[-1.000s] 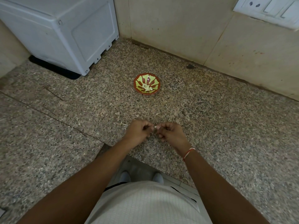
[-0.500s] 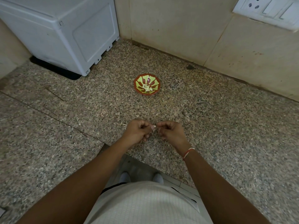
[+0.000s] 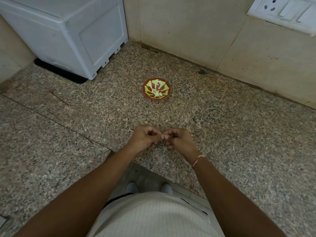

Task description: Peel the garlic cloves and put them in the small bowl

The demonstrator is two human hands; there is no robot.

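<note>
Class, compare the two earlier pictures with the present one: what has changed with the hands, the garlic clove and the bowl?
Very little. Both hands, left hand and right hand, still pinch the garlic clove between them over the counter, with only slight finger shifts as they work at it. Nothing was picked up or let go. The small bowl with its peeled cloves stayed put.

The countertop (image 3: 222,127) is speckled granite-like stone, polished smooth with a dull sheen, crossed by a thin seam left of the small bowl (image 3: 156,82). That bowl looks like glazed ceramic, glossy, red-brown with yellow-green patches. Left of the bowl, the white appliance (image 3: 71,36) has a smooth, matt plastic casing on a black rubbery mat (image 3: 59,72). Behind the bowl, the wall tiles (image 3: 188,31) are beige, smooth and stained. The switch plate (image 3: 283,11) is glossy white plastic. The shirt (image 3: 153,218) is pale woven cloth with a fine grid texture.
</note>
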